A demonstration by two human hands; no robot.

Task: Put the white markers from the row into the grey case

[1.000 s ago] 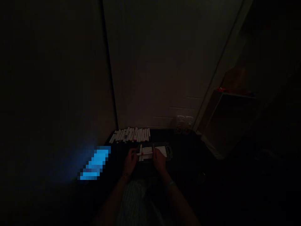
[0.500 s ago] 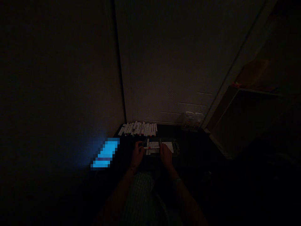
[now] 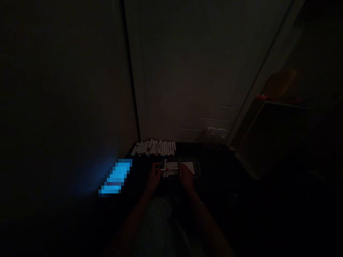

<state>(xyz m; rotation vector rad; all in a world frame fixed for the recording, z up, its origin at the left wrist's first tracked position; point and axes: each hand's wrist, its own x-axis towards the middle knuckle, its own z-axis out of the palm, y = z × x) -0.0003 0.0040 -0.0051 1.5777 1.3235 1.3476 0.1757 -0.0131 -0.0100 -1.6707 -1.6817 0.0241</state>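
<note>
A white marker (image 3: 173, 168) with a red band lies level between my two hands, gripped near both ends. My left hand (image 3: 153, 177) closes on its left end, and my right hand (image 3: 186, 176) is wrapped about the other. Beneath them an open clear case (image 3: 198, 168) rests on the dark table. Upright in its left part are a few white markers (image 3: 165, 171), and a white sheet (image 3: 191, 166) shows at its right. Dim light hides most finger detail.
Behind the case, several white markers (image 3: 158, 147) form a row by the wall. Two clear plastic containers (image 3: 215, 137) stand at the back right. A glowing blue, pixelated screen (image 3: 116, 177) is at the left. A shelf unit (image 3: 248, 139) rises on the right.
The whole view has shifted slightly, so the things appear a little farther left, and the picture is darker. Both hands keep hold of the marker over the case.
</note>
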